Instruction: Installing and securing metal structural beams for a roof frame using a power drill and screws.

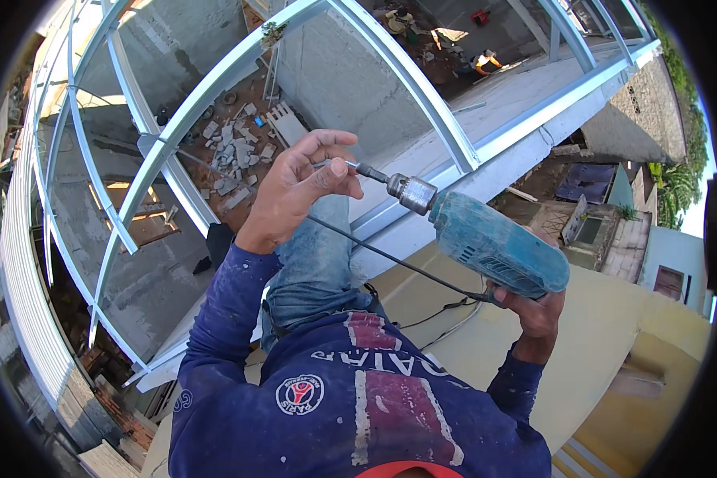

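A worn teal corded power drill (494, 243) lies across the view, its metal chuck (413, 193) pointing left. My right hand (538, 311) is closed round its handle, partly hidden under the body. A dark bit holder (371, 172) sticks out of the chuck. At its tip my left hand (307, 183) is closed, thumb and fingers about a thin light metal piece (323, 163) that looks like a screw; the fingers cover part of it. From the handle a black cord (390, 259) runs up and left, passing below my left hand.
Curved metal frame bars (406, 72) arch ahead and to the left, joining a long metal beam (526, 123) on a wall top. Far below lie broken blocks (235, 151) and a person in orange sleeves (486, 62). A pale yellow surface (589, 334) spreads beneath my right arm.
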### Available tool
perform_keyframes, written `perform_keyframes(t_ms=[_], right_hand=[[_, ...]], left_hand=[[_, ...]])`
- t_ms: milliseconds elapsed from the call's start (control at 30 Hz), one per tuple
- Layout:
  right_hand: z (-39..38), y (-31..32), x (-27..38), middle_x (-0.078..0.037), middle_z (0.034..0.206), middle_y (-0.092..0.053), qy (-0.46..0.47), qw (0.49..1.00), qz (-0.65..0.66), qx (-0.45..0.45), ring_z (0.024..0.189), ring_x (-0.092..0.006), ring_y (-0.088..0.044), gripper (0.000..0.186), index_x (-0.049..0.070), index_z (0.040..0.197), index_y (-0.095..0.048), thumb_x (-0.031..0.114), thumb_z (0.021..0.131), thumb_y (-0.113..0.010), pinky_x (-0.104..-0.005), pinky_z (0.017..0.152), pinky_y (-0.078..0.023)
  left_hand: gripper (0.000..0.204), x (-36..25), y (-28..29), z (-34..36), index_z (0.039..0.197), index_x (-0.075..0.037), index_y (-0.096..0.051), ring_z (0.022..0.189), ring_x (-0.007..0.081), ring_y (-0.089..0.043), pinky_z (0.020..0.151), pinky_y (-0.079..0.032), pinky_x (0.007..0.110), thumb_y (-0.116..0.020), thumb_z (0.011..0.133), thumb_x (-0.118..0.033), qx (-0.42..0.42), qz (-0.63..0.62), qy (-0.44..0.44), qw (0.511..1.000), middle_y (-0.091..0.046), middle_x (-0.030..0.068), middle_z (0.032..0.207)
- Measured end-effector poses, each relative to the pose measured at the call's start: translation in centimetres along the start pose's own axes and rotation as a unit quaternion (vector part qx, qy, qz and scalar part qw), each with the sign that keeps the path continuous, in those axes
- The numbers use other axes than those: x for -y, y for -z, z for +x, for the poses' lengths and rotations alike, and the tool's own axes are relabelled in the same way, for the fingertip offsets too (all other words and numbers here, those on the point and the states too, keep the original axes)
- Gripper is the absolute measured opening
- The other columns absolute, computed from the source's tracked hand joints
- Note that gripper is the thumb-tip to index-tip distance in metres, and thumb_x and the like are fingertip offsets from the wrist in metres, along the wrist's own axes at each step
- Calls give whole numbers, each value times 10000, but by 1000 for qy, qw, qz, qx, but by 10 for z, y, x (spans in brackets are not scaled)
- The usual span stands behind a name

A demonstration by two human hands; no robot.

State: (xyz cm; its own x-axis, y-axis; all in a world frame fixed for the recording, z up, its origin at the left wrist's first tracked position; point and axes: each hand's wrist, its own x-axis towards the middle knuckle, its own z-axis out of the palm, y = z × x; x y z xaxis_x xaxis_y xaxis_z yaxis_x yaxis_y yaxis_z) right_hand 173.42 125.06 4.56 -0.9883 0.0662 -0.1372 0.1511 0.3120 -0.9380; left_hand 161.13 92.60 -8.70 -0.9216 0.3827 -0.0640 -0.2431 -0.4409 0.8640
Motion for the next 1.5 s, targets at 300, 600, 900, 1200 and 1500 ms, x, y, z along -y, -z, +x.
perform_keyframes(t_ms=[300,600,900,1200,1500], right_hand=[[14,8,65,-166,1126,-706,-27,900,-432,-48,983,-284,-716,651,51,1369,-513,-76,747,-654,-361,877,-537],[49,-12,56,-192,1086,-709,-95,890,-443,-50,967,-313,-717,626,62,1377,-498,-44,779,-651,-367,868,-534],[68,-33,71,-207,1085,-708,-146,870,-467,-56,985,-363,-710,633,76,1371,-499,-39,772,-666,-398,884,-532],[75,-37,73,-216,1108,-704,-152,853,-496,-54,1022,-406,-699,638,94,1377,-496,-39,775,-662,-418,903,-526],[82,-41,81,-227,1120,-698,-177,847,-499,-43,1030,-435,-683,653,109,1383,-487,-35,771,-664,-451,922,-518]], left_hand=[[580,148,-37,111,1342,77,-487,1047,190,-631,920,-510,322,-735,913,-224,-52,110,60,991,-631,147,1177],[334,164,-122,239,969,14,-532,614,285,-659,714,-613,447,-780,766,-82,-230,-369,93,896,-643,164,888],[151,159,-124,235,860,-24,-504,503,186,-514,563,-531,414,-628,774,-13,-227,-379,111,890,-489,58,649],[147,161,-123,234,846,-20,-501,500,183,-516,571,-535,409,-630,775,-22,-217,-383,101,892,-495,62,649],[157,161,-125,235,870,0,-511,499,191,-527,560,-536,413,-632,772,-13,-231,-368,114,894,-502,72,657]])
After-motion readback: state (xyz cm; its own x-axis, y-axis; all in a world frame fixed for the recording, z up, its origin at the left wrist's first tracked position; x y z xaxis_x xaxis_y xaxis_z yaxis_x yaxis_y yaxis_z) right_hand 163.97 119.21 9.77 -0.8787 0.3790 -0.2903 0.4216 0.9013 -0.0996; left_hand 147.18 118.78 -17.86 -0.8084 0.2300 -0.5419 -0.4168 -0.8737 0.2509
